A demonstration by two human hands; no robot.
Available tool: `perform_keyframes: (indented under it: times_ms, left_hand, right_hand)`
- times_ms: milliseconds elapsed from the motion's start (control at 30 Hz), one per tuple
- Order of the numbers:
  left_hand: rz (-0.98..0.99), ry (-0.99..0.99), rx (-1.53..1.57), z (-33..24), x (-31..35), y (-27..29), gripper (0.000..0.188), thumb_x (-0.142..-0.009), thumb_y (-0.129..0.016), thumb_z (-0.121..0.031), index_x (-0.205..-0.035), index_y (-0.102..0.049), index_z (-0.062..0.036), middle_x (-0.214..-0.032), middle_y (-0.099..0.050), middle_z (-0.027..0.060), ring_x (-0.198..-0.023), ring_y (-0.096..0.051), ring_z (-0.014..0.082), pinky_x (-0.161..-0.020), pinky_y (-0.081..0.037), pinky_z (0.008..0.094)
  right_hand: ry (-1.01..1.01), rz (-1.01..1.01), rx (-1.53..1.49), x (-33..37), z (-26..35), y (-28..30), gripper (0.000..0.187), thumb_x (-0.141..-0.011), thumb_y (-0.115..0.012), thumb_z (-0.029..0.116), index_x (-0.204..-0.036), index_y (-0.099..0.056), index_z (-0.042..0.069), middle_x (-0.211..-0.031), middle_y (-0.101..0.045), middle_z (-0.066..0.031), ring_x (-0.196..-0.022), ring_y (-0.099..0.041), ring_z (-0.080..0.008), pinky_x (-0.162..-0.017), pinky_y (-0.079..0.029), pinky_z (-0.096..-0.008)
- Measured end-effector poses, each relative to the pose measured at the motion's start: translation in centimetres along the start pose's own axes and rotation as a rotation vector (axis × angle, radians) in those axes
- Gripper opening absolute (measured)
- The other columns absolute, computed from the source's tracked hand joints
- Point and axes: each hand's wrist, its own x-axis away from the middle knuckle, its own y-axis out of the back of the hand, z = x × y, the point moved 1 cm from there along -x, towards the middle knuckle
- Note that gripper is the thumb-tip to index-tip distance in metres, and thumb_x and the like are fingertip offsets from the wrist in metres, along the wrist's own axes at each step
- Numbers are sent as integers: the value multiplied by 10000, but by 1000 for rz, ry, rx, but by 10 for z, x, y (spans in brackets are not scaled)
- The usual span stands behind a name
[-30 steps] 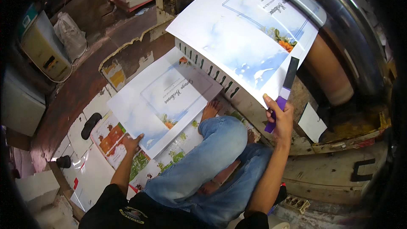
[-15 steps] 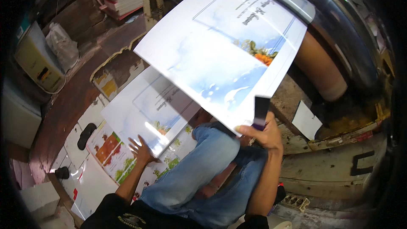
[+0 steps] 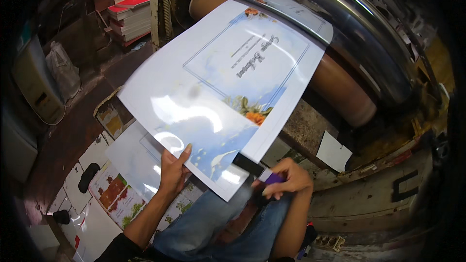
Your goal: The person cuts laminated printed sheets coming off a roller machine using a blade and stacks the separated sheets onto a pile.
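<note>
The large glossy printed sheet (image 3: 223, 92) fills the middle of the view, tilted, its far corner lying against the shiny metal roller (image 3: 340, 24) of a machine and its near edge down by the person's lap. Glare washes out much of its blue and white print, and only an orange flower motif near the centre reads clearly. The left hand (image 3: 174, 170) holds the sheet's near left edge, thumb on top, with the other fingers hidden beneath the paper. The right hand (image 3: 286, 179) is closed around a purple tool with a dark blade (image 3: 264, 172) just beside the sheet's near corner; the tip of the tool disappears under the paper, so whether it touches the sheet cannot be told.

The two hands are apart, each at one side of the near edge. Below them, blue jeans (image 3: 218, 228) cover the person's knees.

A second printed sheet (image 3: 136, 155) lies partly hidden below the held one, resting on a pile of other prints (image 3: 111, 194) spread over the floor at the left. A brown roller (image 3: 340, 87) sits under the metal one. A stack of books (image 3: 131, 17) stands at the dim upper left, and the outer rim of the view is black.
</note>
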Motion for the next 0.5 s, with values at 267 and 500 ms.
perform_keyframes:
  times_ms: [267, 500]
  left_hand:
    - [5, 66, -94, 22, 9, 47, 398, -907, -634, -57, -1229, -401, -30, -1049, -571, 61, -842, -640, 128, -650, -570, 273]
    - [-45, 146, -41, 29, 31, 63, 357, -911, -635, -71, -1190, -414, -43, -958, -570, 37, -787, -616, 103, -536, -576, 249]
  right_hand:
    - [727, -856, -675, 4, -23, 43, 426, -987, -516, 177, -1343, -432, -42, -1042, -646, -162, -643, -609, -118, -567, -509, -228]
    - [417, -1121, -455, -3, -60, 65, 316, -1002, -501, 188, -1248, -436, 1, -1147, -628, -195, -771, -650, -168, -623, -542, -280]
